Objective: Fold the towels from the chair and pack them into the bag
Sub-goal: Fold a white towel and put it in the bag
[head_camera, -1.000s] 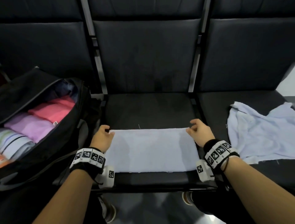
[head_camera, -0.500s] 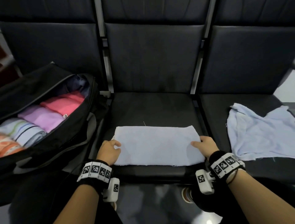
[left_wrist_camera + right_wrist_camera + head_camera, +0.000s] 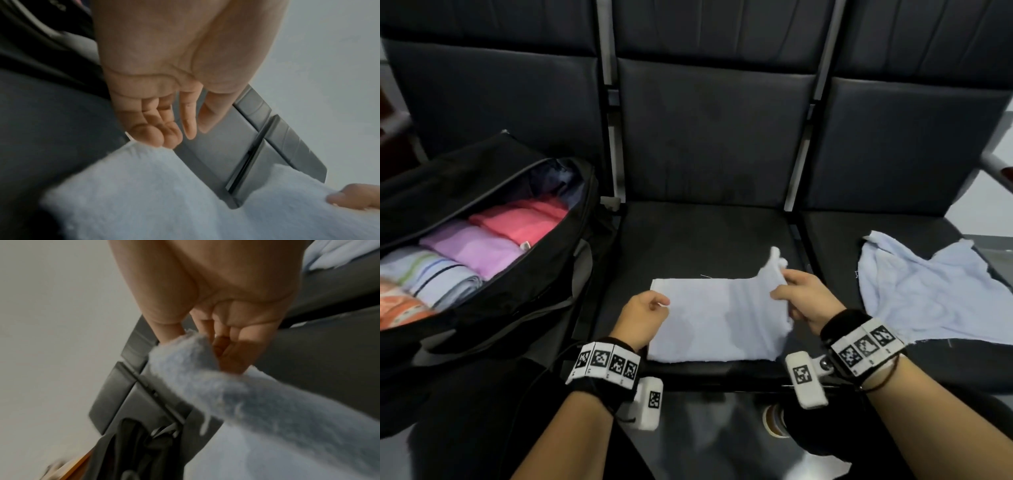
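Observation:
A pale blue towel [image 3: 709,325], folded into a strip, lies on the middle seat [image 3: 688,246]. My right hand [image 3: 779,287] pinches its right end and holds that end lifted off the seat; the right wrist view shows thumb and fingers [image 3: 236,356] curled round the towel's edge [image 3: 185,356]. My left hand [image 3: 659,303] hovers over the strip's left end with fingers [image 3: 156,129] loosely curled and nothing in them, just above the towel [image 3: 164,194]. A black bag [image 3: 524,267] stands unzipped on the left seat.
Inside the bag lie folded towels: pink [image 3: 524,219], purple [image 3: 472,246], striped [image 3: 431,274] and orange [image 3: 397,305]. A second pale blue towel [image 3: 928,294] lies crumpled on the right seat. The seat backs rise behind; the floor is below the front edge.
My right hand has taken hold of the towel's right end and raised it off the seat. My left hand has let go of the left end and hovers over it.

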